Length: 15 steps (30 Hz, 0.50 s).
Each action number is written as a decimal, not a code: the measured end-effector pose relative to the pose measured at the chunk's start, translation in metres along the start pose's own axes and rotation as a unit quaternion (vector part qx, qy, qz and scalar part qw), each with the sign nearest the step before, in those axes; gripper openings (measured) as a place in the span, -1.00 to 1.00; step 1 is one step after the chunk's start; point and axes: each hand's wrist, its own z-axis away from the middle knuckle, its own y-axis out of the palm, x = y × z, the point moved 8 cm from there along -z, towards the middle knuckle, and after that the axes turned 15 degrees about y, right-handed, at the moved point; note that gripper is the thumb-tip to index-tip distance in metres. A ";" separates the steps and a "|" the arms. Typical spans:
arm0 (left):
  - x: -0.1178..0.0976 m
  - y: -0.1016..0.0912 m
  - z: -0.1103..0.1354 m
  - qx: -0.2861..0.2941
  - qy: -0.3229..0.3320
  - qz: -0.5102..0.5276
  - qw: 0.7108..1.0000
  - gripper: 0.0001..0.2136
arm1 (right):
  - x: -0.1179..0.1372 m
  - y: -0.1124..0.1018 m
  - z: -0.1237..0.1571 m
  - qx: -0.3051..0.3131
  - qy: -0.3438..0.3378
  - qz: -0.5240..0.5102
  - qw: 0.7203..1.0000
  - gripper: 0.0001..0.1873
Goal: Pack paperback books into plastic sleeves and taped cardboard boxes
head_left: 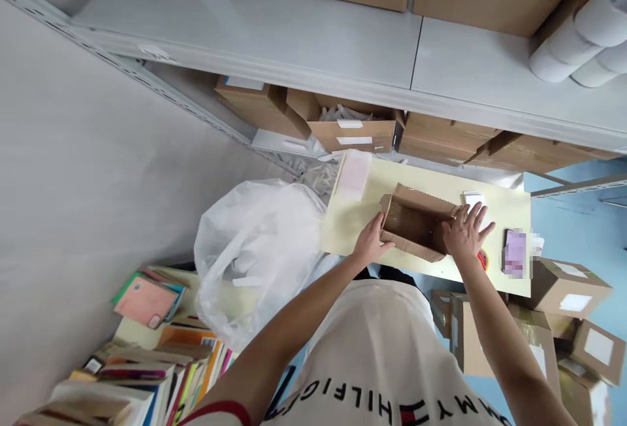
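Observation:
A small open cardboard box (pixel 411 220) lies on a pale yellow table (pixel 353 217). My left hand (pixel 371 241) grips the box's left side, fingers curled on its edge. On the box's right flap rests my right hand (pixel 465 233), its fingers spread and pressing flat. A white slip of paper (pixel 474 200) lies just beyond my right hand. A pinkish sheet (pixel 353 174) lies at the table's far left corner.
A big white plastic bag (pixel 255 249) sits left of the table, stacked books (pixel 147 360) near me at the left. Grey shelves (pixel 294 40) hold cardboard boxes and white rolls (pixel 582 40). Labelled parcels (pixel 568 289) stand at the right.

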 end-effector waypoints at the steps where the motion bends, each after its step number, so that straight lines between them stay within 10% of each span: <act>1: 0.000 0.000 0.001 0.007 0.005 0.001 1.000 -0.11 | 0.005 -0.010 0.005 -0.016 0.010 0.008 1.000 -0.21; 6: 0.000 0.001 0.006 0.023 0.038 0.034 0.998 -0.10 | 0.056 -0.040 0.046 -0.051 -0.053 -0.027 0.997 -0.19; 10: 0.011 -0.007 0.008 0.070 0.079 0.067 0.992 -0.02 | 0.131 0.004 0.093 0.117 -0.265 -0.065 0.955 -0.36; 15: 0.069 -0.047 -0.012 0.082 0.082 0.040 0.992 -0.27 | 0.167 0.055 0.104 0.206 -0.309 -0.081 0.925 -0.42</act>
